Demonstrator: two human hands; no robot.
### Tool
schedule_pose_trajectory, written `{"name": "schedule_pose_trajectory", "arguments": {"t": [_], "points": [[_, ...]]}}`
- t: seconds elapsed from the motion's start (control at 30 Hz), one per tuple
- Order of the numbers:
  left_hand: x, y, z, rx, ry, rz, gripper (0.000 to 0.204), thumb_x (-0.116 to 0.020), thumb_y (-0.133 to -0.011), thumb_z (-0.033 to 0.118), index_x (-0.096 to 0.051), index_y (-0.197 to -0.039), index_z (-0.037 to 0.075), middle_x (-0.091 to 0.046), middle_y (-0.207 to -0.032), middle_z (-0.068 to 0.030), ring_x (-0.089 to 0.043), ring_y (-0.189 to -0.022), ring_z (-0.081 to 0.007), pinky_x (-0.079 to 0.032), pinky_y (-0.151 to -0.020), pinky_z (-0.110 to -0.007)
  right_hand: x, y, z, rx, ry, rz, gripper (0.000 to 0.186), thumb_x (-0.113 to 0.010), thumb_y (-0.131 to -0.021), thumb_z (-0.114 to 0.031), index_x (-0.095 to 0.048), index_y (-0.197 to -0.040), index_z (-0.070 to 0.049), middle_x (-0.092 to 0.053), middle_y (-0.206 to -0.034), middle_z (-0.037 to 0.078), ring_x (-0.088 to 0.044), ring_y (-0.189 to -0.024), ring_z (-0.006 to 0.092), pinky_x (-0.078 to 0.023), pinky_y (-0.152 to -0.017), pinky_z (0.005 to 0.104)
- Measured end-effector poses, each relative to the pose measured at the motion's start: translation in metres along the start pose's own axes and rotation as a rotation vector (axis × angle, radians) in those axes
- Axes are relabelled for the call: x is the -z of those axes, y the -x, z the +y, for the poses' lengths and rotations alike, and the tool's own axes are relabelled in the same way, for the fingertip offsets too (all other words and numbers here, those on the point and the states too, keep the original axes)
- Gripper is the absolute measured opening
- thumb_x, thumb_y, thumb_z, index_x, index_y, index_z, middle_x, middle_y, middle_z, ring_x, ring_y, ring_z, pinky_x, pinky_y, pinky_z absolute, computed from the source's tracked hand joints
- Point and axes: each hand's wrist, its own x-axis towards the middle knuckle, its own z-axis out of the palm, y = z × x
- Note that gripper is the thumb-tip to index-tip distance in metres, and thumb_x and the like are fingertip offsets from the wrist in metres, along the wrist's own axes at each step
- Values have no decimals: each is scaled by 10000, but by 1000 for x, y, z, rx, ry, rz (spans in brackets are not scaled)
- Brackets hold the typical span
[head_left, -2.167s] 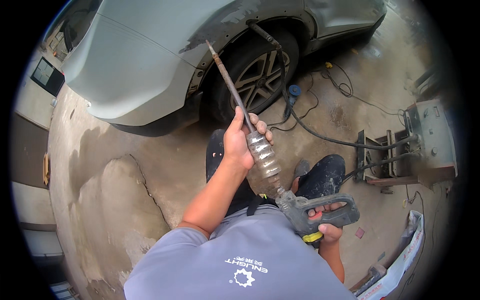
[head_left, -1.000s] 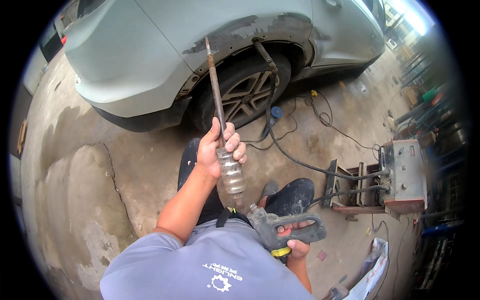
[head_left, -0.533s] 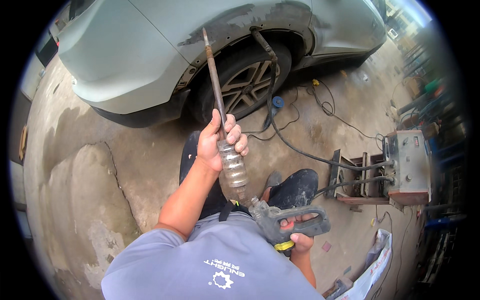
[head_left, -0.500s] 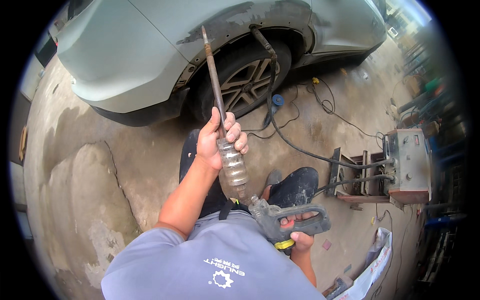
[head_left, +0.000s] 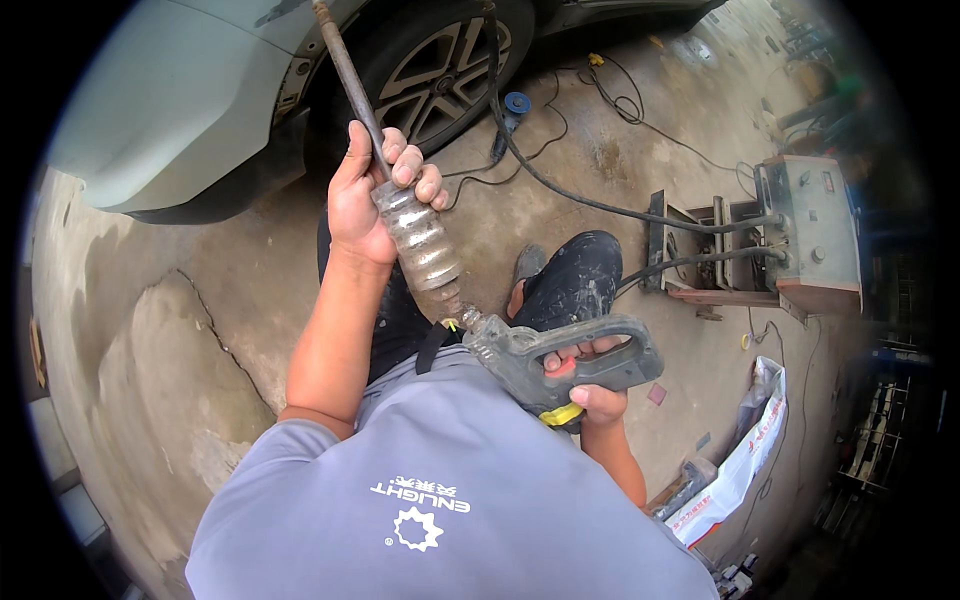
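Note:
A slide-hammer dent puller (head_left: 425, 250) slants from my lap up toward the car, its thin rusty rod pointing away to the upper left. My left hand (head_left: 368, 205) is closed round the rod at the upper end of the ridged metal sliding weight. Lower right, my right hand (head_left: 600, 400) grips the puller's dark grey looped handle, with fingers at the red trigger and the thumb outside. A yellow band sits under the handle. The rod's tip is near the silver-grey car (head_left: 190, 90) at the upper edge; whether they touch cannot be seen.
A car wheel (head_left: 445, 75) stands ahead. Thick black cables (head_left: 600, 205) run to a grey box machine (head_left: 815, 225) on the right. A tool with a blue disc (head_left: 516, 103) lies near the tyre. A white plastic bag (head_left: 735, 470) lies lower right on the concrete floor (head_left: 150, 330).
My view has dipped, so the car has shifted up and left. The puller and my left hand now appear farther left and higher. Both hands keep their grip.

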Motion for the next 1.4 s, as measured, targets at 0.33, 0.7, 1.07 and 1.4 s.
{"name": "schedule_pose_trajectory", "arguments": {"t": [0.33, 0.7, 1.07, 1.4], "points": [[-8, -3, -4, -5, -82, 186, 496, -370, -1087, 550, -506, -882, 120, -570, -737, -47, -608, -723, -300, -531, -680, -471, -40, -9, -16, -88, 168, 236, 615, -708, -603, -70, -543, -1194, -93, -549, -1002, 72, -554, -941, 224, -485, -886, 390], [-20, -1, 1, 9, -84, 326, 495, -454, -1058, 565, -517, -848, 121, -616, -741, -103, -656, -679, -325, -563, -631, -467, -51, -12, -18, -64, 88, 213, 505, -701, -622, -17, -494, -1059, -162, -466, -949, 21, -479, -898, 187, -466, -848, 363], [-29, -2, 3, 25, -147, 441, 470, -465, -1058, 548, -523, -845, 134, -606, -753, -76, -640, -682, -313, -553, -624, -485, -46, -10, -12, 35, 12, 162, 464, -710, -620, -32, -406, -933, -189, -417, -937, 5, -461, -881, 165, -475, -864, 353], [-30, -2, 2, 20, -119, 444, 473, -459, -1058, 555, -528, -843, 139, -611, -751, -75, -642, -667, -313, -556, -609, -484, -68, -13, -25, -32, 71, 206, 433, -704, -634, -31, -408, -907, -189, -430, -924, 8, -464, -888, 162, -479, -880, 364]]}}
